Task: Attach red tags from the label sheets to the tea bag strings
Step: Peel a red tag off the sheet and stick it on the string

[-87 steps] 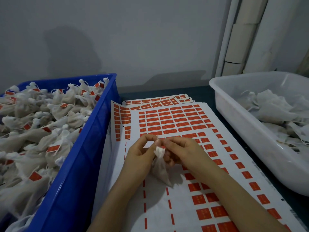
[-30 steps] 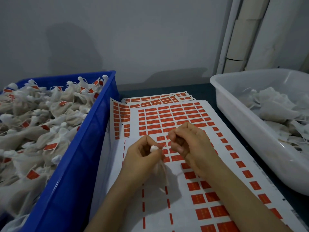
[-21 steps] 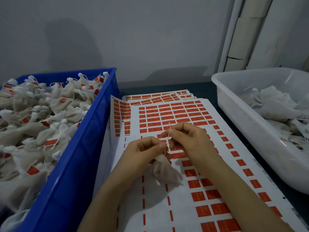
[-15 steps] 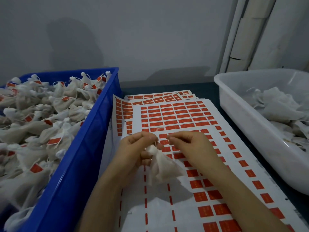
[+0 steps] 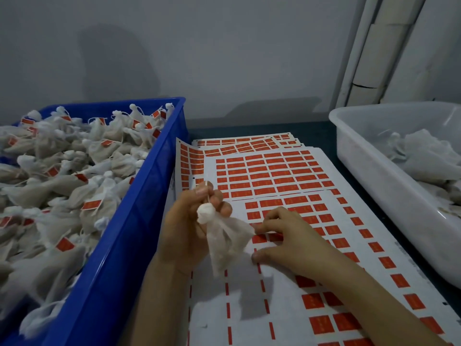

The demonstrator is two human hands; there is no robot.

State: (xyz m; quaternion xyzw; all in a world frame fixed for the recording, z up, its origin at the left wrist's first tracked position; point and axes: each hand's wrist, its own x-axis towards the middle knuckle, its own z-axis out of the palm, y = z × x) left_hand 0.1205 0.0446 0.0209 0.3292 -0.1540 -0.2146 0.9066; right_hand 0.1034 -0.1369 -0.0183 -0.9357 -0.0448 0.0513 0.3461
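My left hand [image 5: 189, 221] is raised over the label sheets and pinches the white string of a small white tea bag [image 5: 224, 236], which hangs from its knotted top. The string end sticks up between thumb and fingers. My right hand [image 5: 287, 236] lies lower on the top label sheet [image 5: 287, 270], its fingertips on the red tags [image 5: 267, 237] just right of the bag. Whether it has hold of a tag cannot be made out. The sheet carries rows of red tags, with peeled gaps near me.
A blue crate [image 5: 139, 221] on the left is piled with tea bags bearing red tags. A white tub [image 5: 374, 181] on the right holds plain tea bags. More label sheets [image 5: 249, 143] are stacked behind. A grey wall stands close behind.
My hands have parted. The left hand lifted the tea bag by its string and turned it, while the right hand let go and dropped onto the sheet's red tags.
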